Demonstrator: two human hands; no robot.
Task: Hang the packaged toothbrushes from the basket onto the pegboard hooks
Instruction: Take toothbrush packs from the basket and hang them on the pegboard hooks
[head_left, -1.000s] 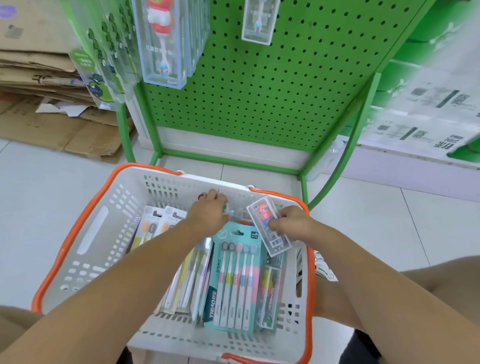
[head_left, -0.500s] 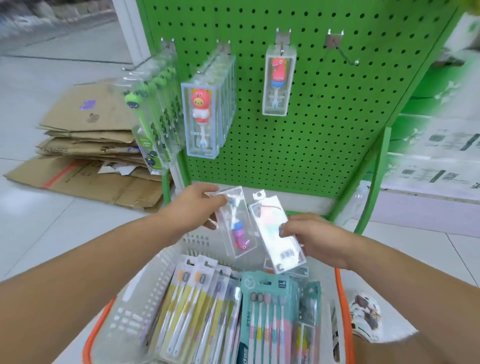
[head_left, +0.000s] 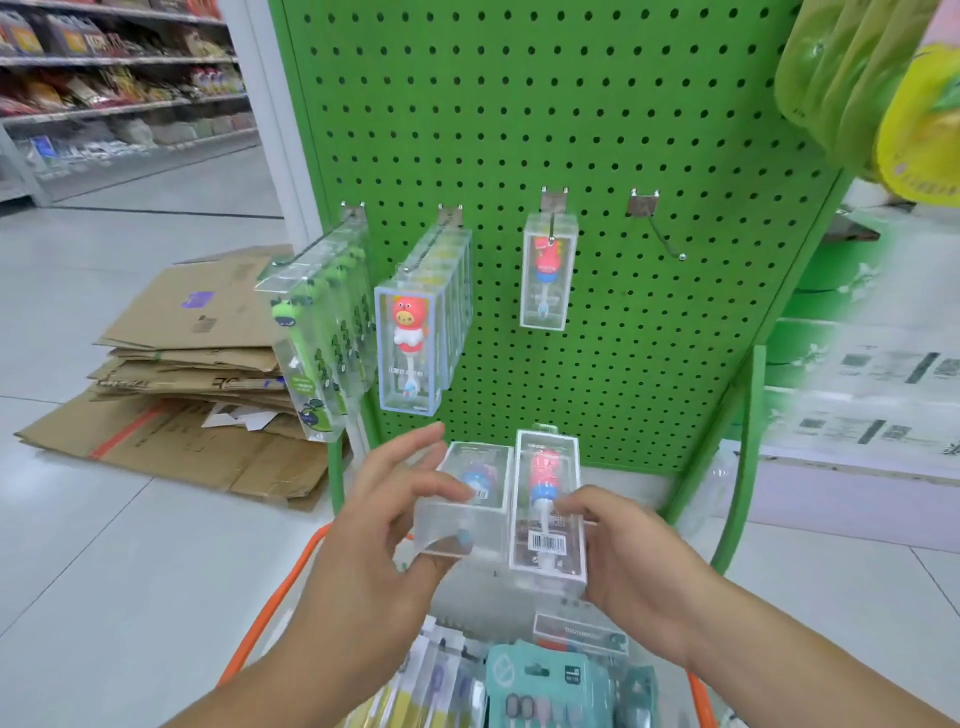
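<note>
Left hand (head_left: 384, 525) holds a clear toothbrush box (head_left: 467, 501) (blue-headed brush inside), thumb on the near face, fingertips under its bottom edge. Box leans away from the camera, long axis running from the near bottom edge up toward the pegboard (head_left: 545, 130).

Right hand (head_left: 639, 561) pinches a second clear box (head_left: 548, 512) by its right side, red character brush inside. This one stands roughly upright, long axis vertical, hang tab at the top, barcode face toward the camera. The two boxes sit side by side, touching or nearly so (can't tell which).

Both are held above the orange-rimmed basket (head_left: 270, 618), just below the pegboard's hook row. Flat multi-brush packs (head_left: 540, 686) lie in the basket.

On the board: green-character boxes (head_left: 317, 343) on the leftmost hook, red-character boxes (head_left: 415, 338) on the next, a single box (head_left: 548, 275) on the third, and a bare hook (head_left: 657, 228) at the right.
</note>
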